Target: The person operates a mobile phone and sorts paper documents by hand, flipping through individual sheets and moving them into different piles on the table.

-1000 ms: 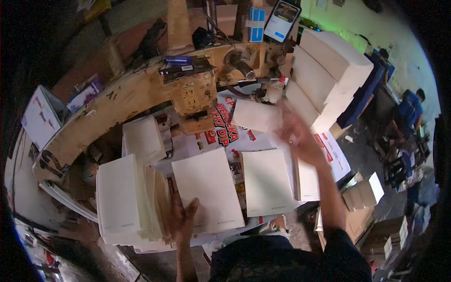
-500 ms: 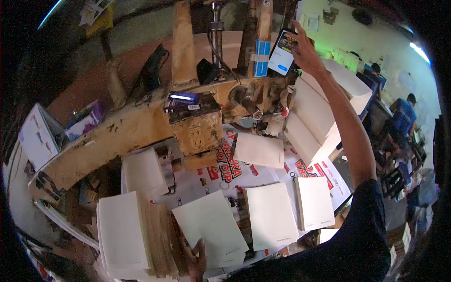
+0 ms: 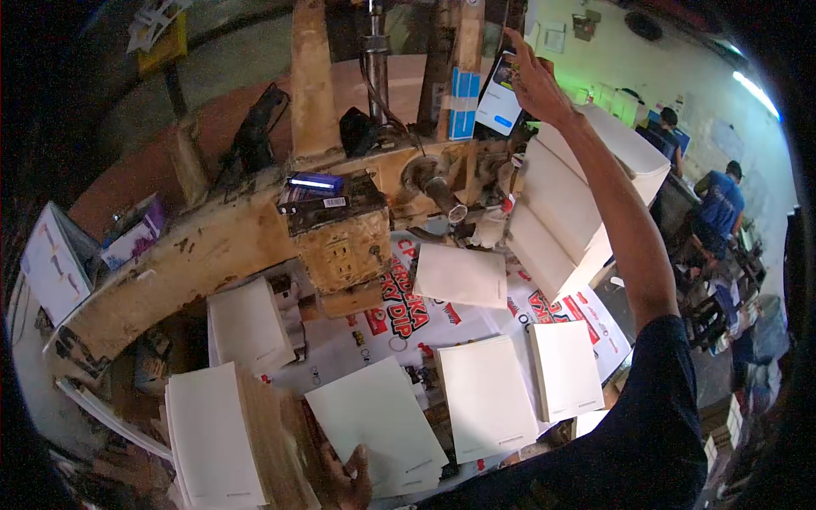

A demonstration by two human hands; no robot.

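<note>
My left hand (image 3: 347, 478) is at the lower left corner of a stack of printed sheets (image 3: 382, 421), thumb on top and fingers curled at its side. Just left of it stands a taller stack of sheets (image 3: 212, 433) with rough brown edges. My right hand (image 3: 537, 87) reaches up, fingers stretched out in front of a phone (image 3: 499, 110). The phone leans upright beside a blue box (image 3: 464, 104) on a wooden post, its screen lit with a blue button low down. The fingers overlap the screen's upper right part.
More stacks of sheets (image 3: 486, 395), (image 3: 568, 370) lie to the right, on a printed banner (image 3: 340, 344). Large pale blocks of paper (image 3: 561, 200) stand under my right arm. A stained machine box (image 3: 338, 246) juts out at centre. Two people (image 3: 721, 204) are far right.
The view has shifted slightly, so most things sit a little further left. My right hand stays at the phone, its fingers a bit higher. More of my left hand shows at the sheets.
</note>
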